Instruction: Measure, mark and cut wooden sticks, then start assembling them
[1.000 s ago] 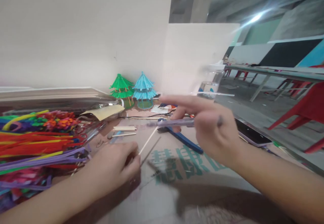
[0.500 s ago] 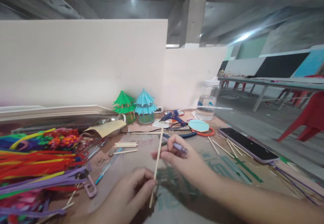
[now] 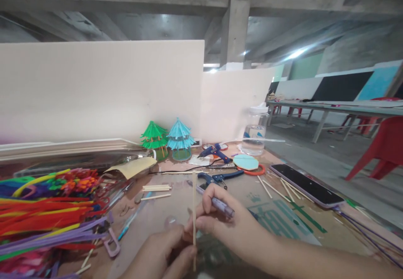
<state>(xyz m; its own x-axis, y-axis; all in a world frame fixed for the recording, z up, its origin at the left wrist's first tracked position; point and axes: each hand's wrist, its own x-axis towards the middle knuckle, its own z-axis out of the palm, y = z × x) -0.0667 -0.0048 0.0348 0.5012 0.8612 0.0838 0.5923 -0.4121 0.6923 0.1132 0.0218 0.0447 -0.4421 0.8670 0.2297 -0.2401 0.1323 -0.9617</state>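
A thin wooden stick [image 3: 194,199] stands nearly upright in the picture between my hands. My left hand [image 3: 163,251] is closed, its thumb and fingers pinching the stick near its lower end. My right hand [image 3: 222,216] holds a pale purple pen [image 3: 222,206] across its fingers, tip pointing up and left. The thumb and fingertips of that hand also meet the stick just above my left hand. Beyond them lie blue-handled pliers [image 3: 231,175] and a blue glue gun [image 3: 217,152]. Several short cut sticks [image 3: 156,188] rest to the left.
Colourful pipe cleaners [image 3: 40,211] pile up at left. A green model pavilion [image 3: 154,138] and a light blue one [image 3: 180,138] stand at the back. To the right are a water bottle [image 3: 254,134], a light blue octagon [image 3: 245,161], loose sticks [image 3: 277,190] and a phone [image 3: 307,185].
The stick has swung from a slant to nearly upright in view. My right hand has come down closer to my left, its fingertips now at the stick. The view has tilted up slightly.
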